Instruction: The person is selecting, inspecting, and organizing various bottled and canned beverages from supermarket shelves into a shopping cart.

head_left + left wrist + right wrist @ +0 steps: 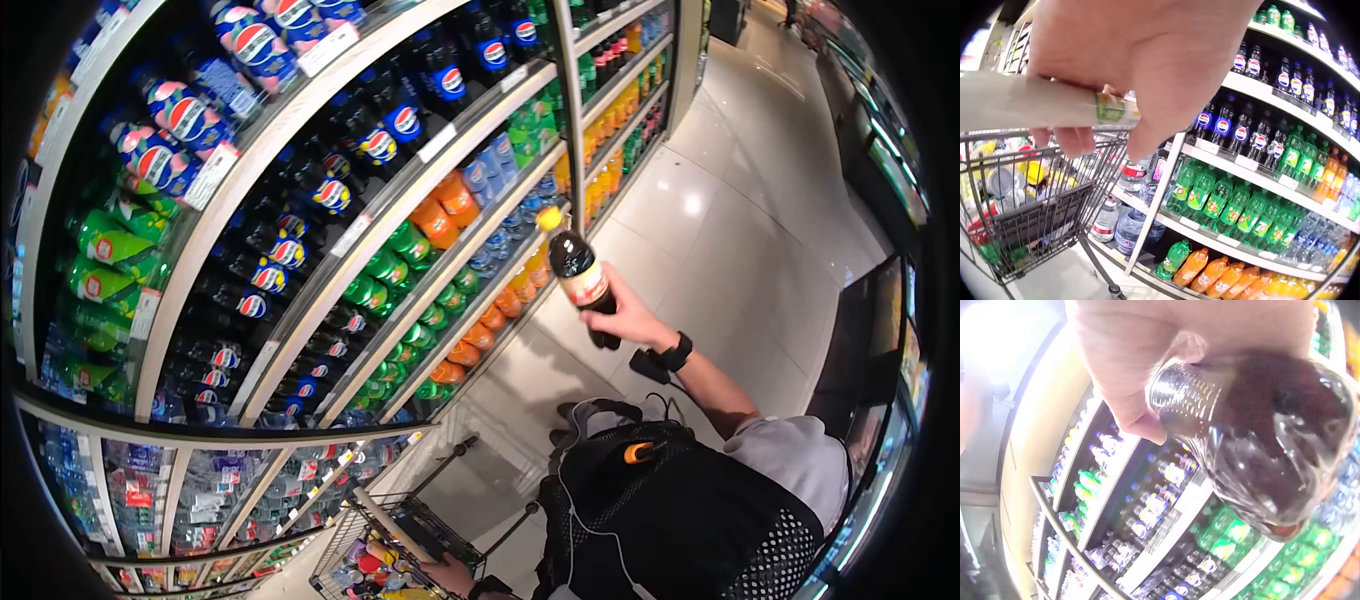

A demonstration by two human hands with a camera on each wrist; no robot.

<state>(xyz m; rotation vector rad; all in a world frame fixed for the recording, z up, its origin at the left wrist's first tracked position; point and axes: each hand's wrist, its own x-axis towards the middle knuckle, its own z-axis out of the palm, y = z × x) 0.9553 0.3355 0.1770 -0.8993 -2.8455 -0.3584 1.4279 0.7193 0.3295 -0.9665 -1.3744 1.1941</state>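
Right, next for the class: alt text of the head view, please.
A right hand holds a dark drink bottle with a yellow cap beside shelves of bottled drinks; the left hand grips the handle of a loaded shopping cart.

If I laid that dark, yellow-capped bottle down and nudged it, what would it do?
The bottle would probably roll, since its body looks round. The dark liquid inside should make it somewhat heavy. Its shiny wall may feel slippery.

On pale-edged shelves (1238, 83): dark cola bottles (1241, 133), green bottles (1219, 203), orange bottles (1210, 277) — all in rows, price labels (1247, 162) along the edges. On the tiled floor (740, 215): a wire shopping cart (1041, 215) — loaded with goods (375, 557).
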